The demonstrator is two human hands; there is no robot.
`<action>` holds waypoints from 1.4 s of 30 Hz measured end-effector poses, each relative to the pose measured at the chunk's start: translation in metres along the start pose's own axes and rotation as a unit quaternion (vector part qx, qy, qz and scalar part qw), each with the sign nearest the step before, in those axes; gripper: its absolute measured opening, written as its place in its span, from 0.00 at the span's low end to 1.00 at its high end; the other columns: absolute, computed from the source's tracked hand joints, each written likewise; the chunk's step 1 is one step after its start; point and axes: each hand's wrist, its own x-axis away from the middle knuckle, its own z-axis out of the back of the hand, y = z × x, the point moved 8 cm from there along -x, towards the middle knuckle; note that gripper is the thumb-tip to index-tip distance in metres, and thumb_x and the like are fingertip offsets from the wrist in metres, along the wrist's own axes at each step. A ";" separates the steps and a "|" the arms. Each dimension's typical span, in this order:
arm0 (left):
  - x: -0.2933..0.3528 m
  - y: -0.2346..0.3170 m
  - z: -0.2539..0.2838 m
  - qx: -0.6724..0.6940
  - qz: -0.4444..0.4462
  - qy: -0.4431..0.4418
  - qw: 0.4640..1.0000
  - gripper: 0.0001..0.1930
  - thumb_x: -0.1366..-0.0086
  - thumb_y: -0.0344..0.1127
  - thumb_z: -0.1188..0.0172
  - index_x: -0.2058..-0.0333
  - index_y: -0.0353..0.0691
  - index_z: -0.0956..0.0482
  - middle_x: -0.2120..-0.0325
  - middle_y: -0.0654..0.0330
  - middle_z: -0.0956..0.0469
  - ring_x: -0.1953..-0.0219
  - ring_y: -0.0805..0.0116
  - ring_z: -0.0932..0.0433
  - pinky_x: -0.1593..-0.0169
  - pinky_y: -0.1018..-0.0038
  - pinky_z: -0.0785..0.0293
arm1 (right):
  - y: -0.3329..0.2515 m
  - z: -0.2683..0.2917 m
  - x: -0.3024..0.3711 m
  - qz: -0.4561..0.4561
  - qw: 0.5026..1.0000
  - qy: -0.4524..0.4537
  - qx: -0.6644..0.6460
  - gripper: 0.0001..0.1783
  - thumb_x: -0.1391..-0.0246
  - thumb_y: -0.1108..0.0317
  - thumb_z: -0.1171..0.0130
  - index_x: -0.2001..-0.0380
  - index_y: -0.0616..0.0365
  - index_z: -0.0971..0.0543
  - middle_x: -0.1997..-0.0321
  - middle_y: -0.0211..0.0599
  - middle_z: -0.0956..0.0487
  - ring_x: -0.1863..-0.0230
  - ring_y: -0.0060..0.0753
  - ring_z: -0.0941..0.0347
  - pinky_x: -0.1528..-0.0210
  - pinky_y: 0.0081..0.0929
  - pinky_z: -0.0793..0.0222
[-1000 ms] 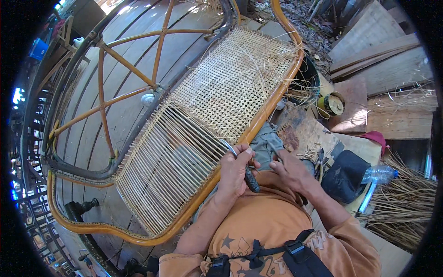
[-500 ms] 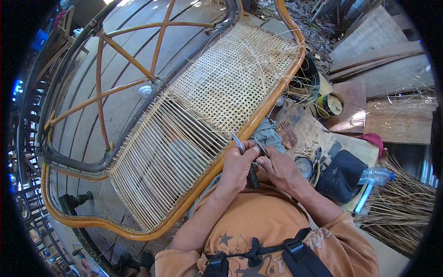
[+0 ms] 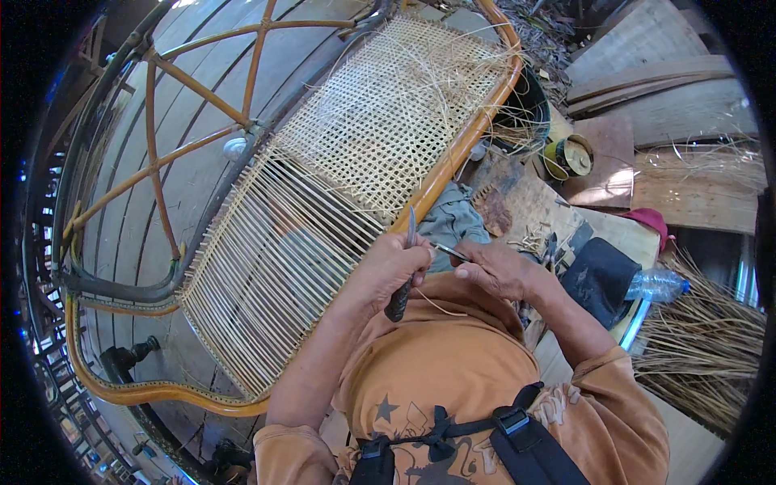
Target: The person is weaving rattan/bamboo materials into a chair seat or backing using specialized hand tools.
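Grey floorboards (image 3: pixel 202 36) run beneath a rattan seat frame (image 3: pixel 458 149), whose cane panel (image 3: pixel 404 89) is closely woven at the far end and only strung with parallel strands nearer the person's left. The left hand (image 3: pixel 396 265) is closed around the dark handle of a curved-bladed knife (image 3: pixel 411 225), point upward, in front of the chest. The right hand (image 3: pixel 495 271) pinches a slim metal-looking tool (image 3: pixel 450 252) that reaches across toward the left fingers; whether the two touch is too fine to tell. A thin cane strand (image 3: pixel 439 308) loops below the hands over the orange shirt (image 3: pixel 453 347).

The step looks like close knife work on small pieces, best done with the wrists near the body, a firm fist on the handle and light, short strokes. The right fingertips should stay off the line of the edge, and the strand is better kept out of the way of the handle.

The main edge to mind is the frame's glossy rail, which the knife point overlaps in this view and the left forearm (image 3: pixel 311 343) crosses; the strung strands just beyond could be nicked. Ahead, the grey-green cloth (image 3: pixel 453 220) gives soft room. Toward the right, the black pouch (image 3: pixel 596 276) and plastic bottle (image 3: pixel 656 284) limit how far that elbow can swing.
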 end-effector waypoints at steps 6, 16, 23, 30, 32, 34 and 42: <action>-0.004 -0.008 0.006 -0.031 0.024 0.005 0.999 0.04 0.47 0.29 0.44 0.73 0.37 0.28 0.83 0.67 0.31 0.83 0.79 0.34 0.79 0.82 0.38 | 0.018 -0.001 0.011 -0.113 0.994 0.006 0.011 0.29 0.42 0.44 0.59 0.62 0.64 0.31 0.65 0.62 0.26 0.58 0.61 0.31 0.58 0.46 0.38; -0.010 0.001 0.029 0.129 -0.064 0.129 0.981 0.06 0.43 0.32 0.42 0.68 0.42 0.29 0.76 0.65 0.25 0.78 0.77 0.27 0.81 0.84 0.35 | 0.114 -0.029 0.112 -0.190 0.923 0.308 0.133 0.16 0.45 0.65 0.46 0.57 0.63 0.28 0.63 0.47 0.23 0.61 0.51 0.27 0.54 0.38 0.34; -0.004 0.002 0.017 0.099 -0.092 0.138 0.981 0.06 0.43 0.32 0.41 0.68 0.40 0.28 0.75 0.63 0.25 0.81 0.79 0.30 0.79 0.85 0.36 | 0.000 0.029 0.029 -0.038 0.917 0.360 -0.169 0.07 0.44 0.71 0.47 0.64 0.62 0.25 0.68 0.32 0.25 0.65 0.20 0.30 0.60 0.18 0.34; 0.026 0.017 0.050 0.033 -0.209 0.247 0.946 0.08 0.43 0.33 0.39 0.69 0.36 0.27 0.76 0.64 0.25 0.82 0.82 0.34 0.78 0.86 0.37 | -0.001 -0.008 -0.008 -0.056 0.954 0.216 -0.203 0.09 0.45 0.67 0.46 0.67 0.63 0.25 0.73 0.34 0.25 0.73 0.27 0.29 0.68 0.23 0.34; 0.033 0.009 0.068 0.062 -0.229 0.288 0.928 0.07 0.42 0.33 0.40 0.70 0.36 0.27 0.77 0.66 0.26 0.83 0.83 0.35 0.79 0.86 0.38 | 0.003 0.001 0.005 -0.023 0.962 0.260 -0.077 0.07 0.46 0.69 0.46 0.68 0.62 0.25 0.74 0.38 0.25 0.75 0.31 0.29 0.69 0.25 0.33; 0.033 -0.003 0.069 0.064 -0.221 0.300 0.926 0.07 0.41 0.33 0.40 0.70 0.36 0.27 0.77 0.66 0.26 0.83 0.83 0.35 0.79 0.86 0.38 | 0.019 0.009 0.010 -0.065 0.963 0.255 -0.052 0.08 0.45 0.68 0.47 0.68 0.62 0.25 0.74 0.41 0.25 0.72 0.40 0.28 0.67 0.30 0.32; 0.031 -0.007 0.040 0.036 -0.158 0.244 0.956 0.07 0.41 0.33 0.40 0.68 0.36 0.25 0.78 0.68 0.28 0.82 0.84 0.34 0.79 0.87 0.37 | -0.030 0.020 -0.010 0.037 0.927 0.361 -0.092 0.07 0.45 0.71 0.48 0.64 0.62 0.26 0.70 0.40 0.24 0.70 0.34 0.28 0.64 0.25 0.32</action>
